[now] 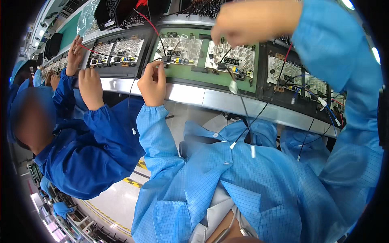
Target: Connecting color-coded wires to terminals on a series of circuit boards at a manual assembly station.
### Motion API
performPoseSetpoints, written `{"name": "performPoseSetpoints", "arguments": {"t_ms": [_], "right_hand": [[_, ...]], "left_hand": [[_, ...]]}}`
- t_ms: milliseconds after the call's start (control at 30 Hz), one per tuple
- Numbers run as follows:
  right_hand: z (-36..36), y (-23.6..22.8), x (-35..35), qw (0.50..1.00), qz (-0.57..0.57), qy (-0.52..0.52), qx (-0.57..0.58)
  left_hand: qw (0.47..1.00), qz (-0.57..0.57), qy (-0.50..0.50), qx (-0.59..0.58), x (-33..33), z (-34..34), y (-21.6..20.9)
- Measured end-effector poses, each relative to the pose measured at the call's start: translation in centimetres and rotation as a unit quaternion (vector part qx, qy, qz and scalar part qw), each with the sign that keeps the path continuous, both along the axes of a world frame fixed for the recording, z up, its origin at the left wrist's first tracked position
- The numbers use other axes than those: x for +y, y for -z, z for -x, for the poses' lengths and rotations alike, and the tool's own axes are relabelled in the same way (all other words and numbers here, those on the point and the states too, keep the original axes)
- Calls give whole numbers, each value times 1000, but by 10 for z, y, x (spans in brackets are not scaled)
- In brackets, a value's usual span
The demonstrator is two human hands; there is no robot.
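Nearest, black leads (244, 110) tipped with white connectors (233, 145) dangle past the metal rail (182, 92). Beyond it, a green tray (182, 75) holds two white circuit boards (190, 47), each with a dark digit display and clustered clear components. At left, a dark-blue-clad co-worker (87, 158) reaches toward another board (129, 50); dark wire bundles (202, 9) lie farther off. The left hand (153, 84), fingers curled toward the thumb, is at the left board's near-left corner; the right hand (253, 24), blurred, hangs over the right board's far edge. Whether either pinches a wire I cannot tell.
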State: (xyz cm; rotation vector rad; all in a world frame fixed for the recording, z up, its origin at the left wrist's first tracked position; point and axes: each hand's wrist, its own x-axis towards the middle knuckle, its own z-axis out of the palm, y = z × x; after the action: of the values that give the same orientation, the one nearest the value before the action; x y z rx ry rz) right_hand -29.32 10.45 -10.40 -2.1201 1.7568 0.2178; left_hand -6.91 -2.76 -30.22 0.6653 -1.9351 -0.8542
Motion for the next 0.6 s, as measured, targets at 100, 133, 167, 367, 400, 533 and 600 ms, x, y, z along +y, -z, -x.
{"name": "performPoseSetpoints", "arguments": {"t_ms": [100, 133, 167, 367, 400, 533, 600], "right_hand": [[18, -58, -39, 977, 58, -205, -26], [33, -66, -57, 998, 21, -60, 0], [64, -83, -49, 992, -2, 118, 35], [223, 47, -109, 964, -45, 212, 151], [232, 67, -109, 956, -29, 209, 206], [249, 100, -77, 909, 25, 227, 349], [258, 109, -79, 913, 33, 237, 330]], "left_hand": [[998, 20, -34, -43, 1, -20, 10], [997, 46, -33, -54, 4, -19, 6], [995, 87, -4, -51, 8, 1, -3], [999, 40, 0, -30, 17, -5, 14], [1000, 15, -2, -24, 15, -6, 13], [999, 39, 19, -20, -6, -7, -15], [999, 32, 12, -21, -5, -9, -26]]}}
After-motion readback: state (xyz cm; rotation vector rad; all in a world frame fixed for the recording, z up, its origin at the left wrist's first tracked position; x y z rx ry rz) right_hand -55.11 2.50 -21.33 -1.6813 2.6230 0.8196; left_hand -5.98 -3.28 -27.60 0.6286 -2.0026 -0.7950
